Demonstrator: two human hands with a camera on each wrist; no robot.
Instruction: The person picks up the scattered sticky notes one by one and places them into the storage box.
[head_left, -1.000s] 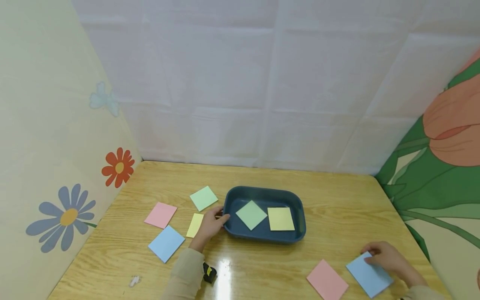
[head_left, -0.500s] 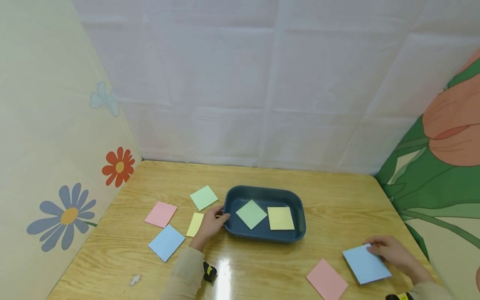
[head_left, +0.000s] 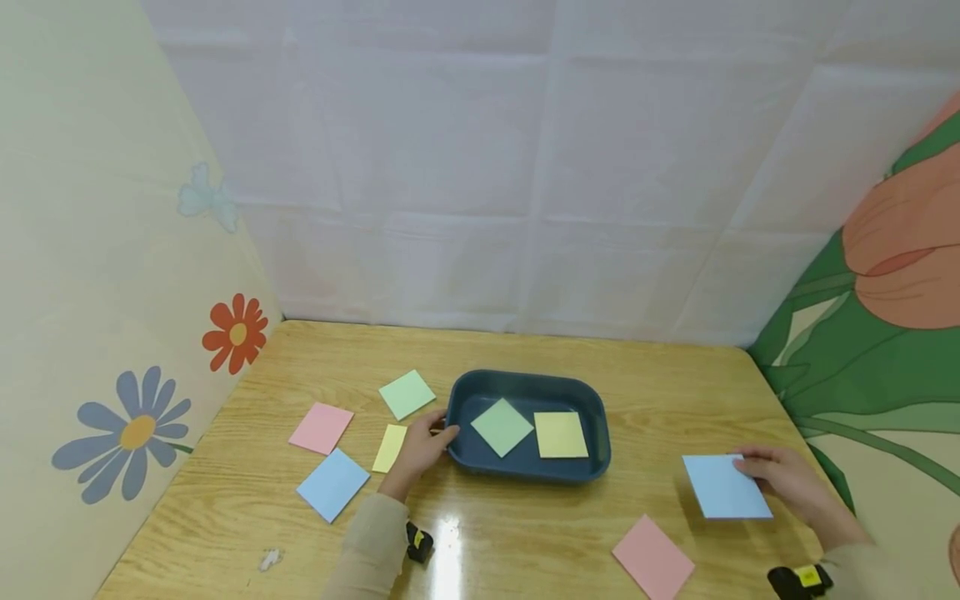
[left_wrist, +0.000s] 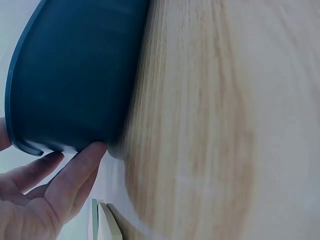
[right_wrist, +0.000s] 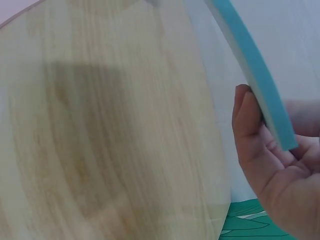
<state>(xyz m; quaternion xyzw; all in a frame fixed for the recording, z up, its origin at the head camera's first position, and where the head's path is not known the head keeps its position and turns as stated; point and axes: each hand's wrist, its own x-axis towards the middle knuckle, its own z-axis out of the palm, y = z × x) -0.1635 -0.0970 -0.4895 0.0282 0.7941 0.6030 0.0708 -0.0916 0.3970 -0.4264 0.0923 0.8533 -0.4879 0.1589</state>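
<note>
My left hand (head_left: pixel 420 452) grips the left end of a dark blue rectangular tray (head_left: pixel 525 475). In the left wrist view the thumb is at the rim and the fingertips (left_wrist: pixel 92 152) press the outer wall. A green sticky note pad (head_left: pixel 502 428) and a yellow one (head_left: pixel 561 435) lie inside the tray. At the right, my right hand (head_left: pixel 787 483) pinches a light blue sticky note pad (head_left: pixel 726 487) by its far right corner, raised over the table. The right wrist view shows this blue pad (right_wrist: pixel 260 80) edge-on, slightly bent, between thumb and fingers.
A pink pad (head_left: pixel 654 557) lies at the front right. Left of the tray are a green pad (head_left: pixel 407 394), a pink pad (head_left: pixel 321 428), a blue pad (head_left: pixel 333 486) and a yellow pad (head_left: pixel 389 448) partly behind my left hand. White cloth (head_left: pixel 420 167) hangs behind the table.
My right hand has lifted the blue sticky note pad off the table and moved it a little away from the front edge. The left hand and the tray have stayed in place.
</note>
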